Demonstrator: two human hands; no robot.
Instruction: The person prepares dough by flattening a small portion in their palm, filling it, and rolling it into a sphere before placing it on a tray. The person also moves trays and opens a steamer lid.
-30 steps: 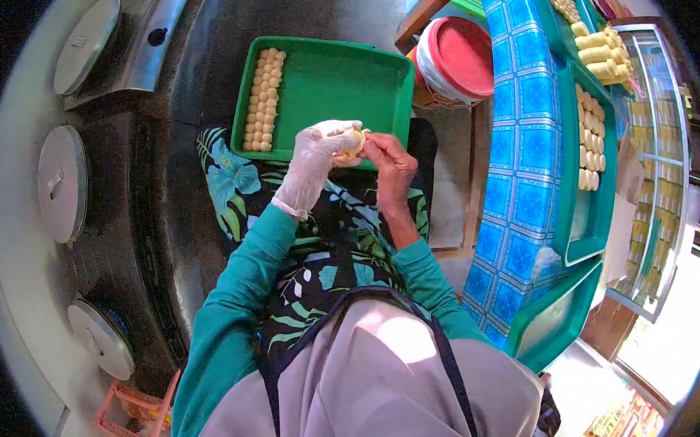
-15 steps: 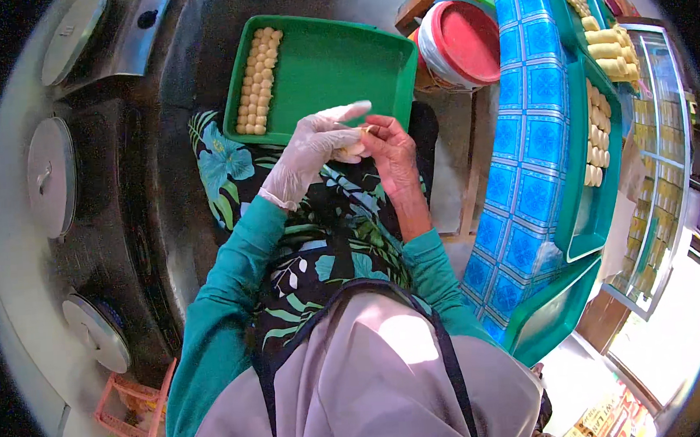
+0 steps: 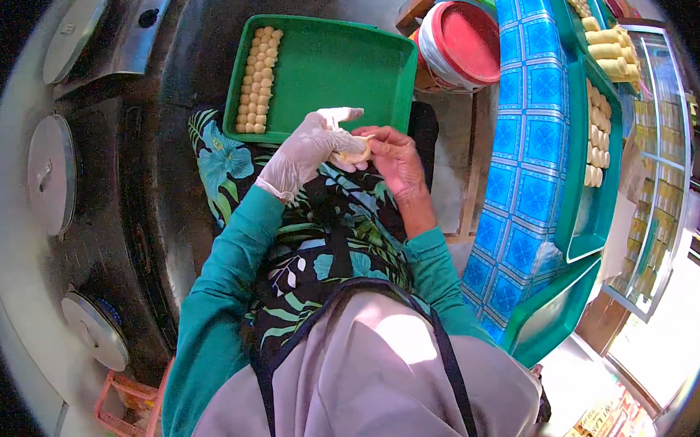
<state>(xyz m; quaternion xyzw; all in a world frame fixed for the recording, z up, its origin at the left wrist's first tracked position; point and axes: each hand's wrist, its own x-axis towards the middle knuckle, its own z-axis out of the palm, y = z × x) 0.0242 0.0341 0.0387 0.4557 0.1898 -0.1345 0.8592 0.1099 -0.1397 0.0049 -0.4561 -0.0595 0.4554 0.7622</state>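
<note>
My left hand [image 3: 309,151], in a thin white glove, cups a small pale piece of dough [image 3: 358,152] above my lap. My bare right hand [image 3: 400,162] pinches the dough's near-right edge between thumb and fingers, so both hands are closed on it. Just beyond them is a green tray [image 3: 334,73]; rows of small round dough balls [image 3: 259,79] line its left side. The palm side of the glove and part of the dough are hidden.
A red-lidded bucket [image 3: 467,42] stands right of the tray. A table with a blue checked cloth [image 3: 532,138] carries green trays of shaped dough [image 3: 597,138] and stacked rolls [image 3: 610,50]. On the left are round lids [image 3: 52,175] and a pink basket [image 3: 130,408].
The dough is tilted and shows more between my hands. My right hand has shifted slightly right and down, its fingers now on the dough's edge. The tray has not moved.
</note>
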